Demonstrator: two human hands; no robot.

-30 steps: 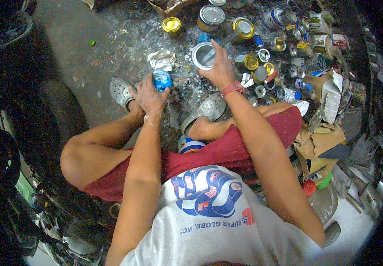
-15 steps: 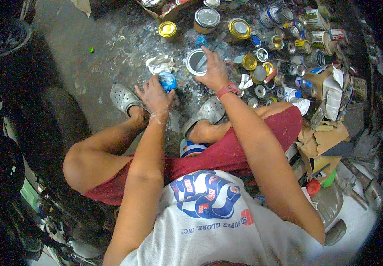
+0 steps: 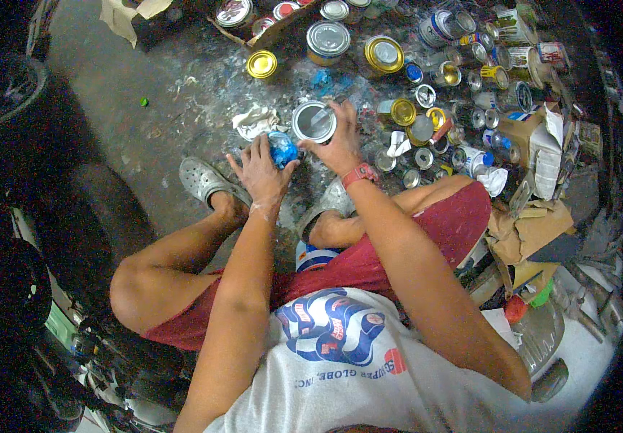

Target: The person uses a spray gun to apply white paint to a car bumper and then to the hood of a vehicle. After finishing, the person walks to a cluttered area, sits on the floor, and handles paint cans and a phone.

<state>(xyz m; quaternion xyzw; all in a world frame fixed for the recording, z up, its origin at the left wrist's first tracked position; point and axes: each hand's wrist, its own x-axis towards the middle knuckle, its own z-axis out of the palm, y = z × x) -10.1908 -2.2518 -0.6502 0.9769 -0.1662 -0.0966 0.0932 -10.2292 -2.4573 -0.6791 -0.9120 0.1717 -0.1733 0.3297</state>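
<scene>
My right hand (image 3: pixel 341 143) is curved round the right side of an open paint can (image 3: pixel 295 130), thumb at its near edge and fingers at the far right. Grey contents show inside, and a flat grey stick (image 3: pixel 318 115) lies across the opening. My left hand (image 3: pixel 263 173) has its fingers spread beside a crumpled blue piece (image 3: pixel 282 149), perhaps a plastic bag or a paint-stained cup. The fingertips come near or touch it; whether they press on it I cannot tell. A crumpled white cloth or paper (image 3: pixel 255 124) lies just beyond.
Lidded cans, one grey (image 3: pixel 328 39) and two yellow-rimmed (image 3: pixel 384 55), (image 3: pixel 261 64), stand farther off. Many cans and jars crowd the right, by a torn cardboard box (image 3: pixel 524 137). A cardboard tray of cans (image 3: pixel 268 36) sits at the top. My grey clogs (image 3: pixel 207 180) flank the work area.
The right hand has shifted from the stick to the can's side, and the stick now lies lower across the opening. My left hand has opened wider beside the blue piece. The view has tilted slightly.
</scene>
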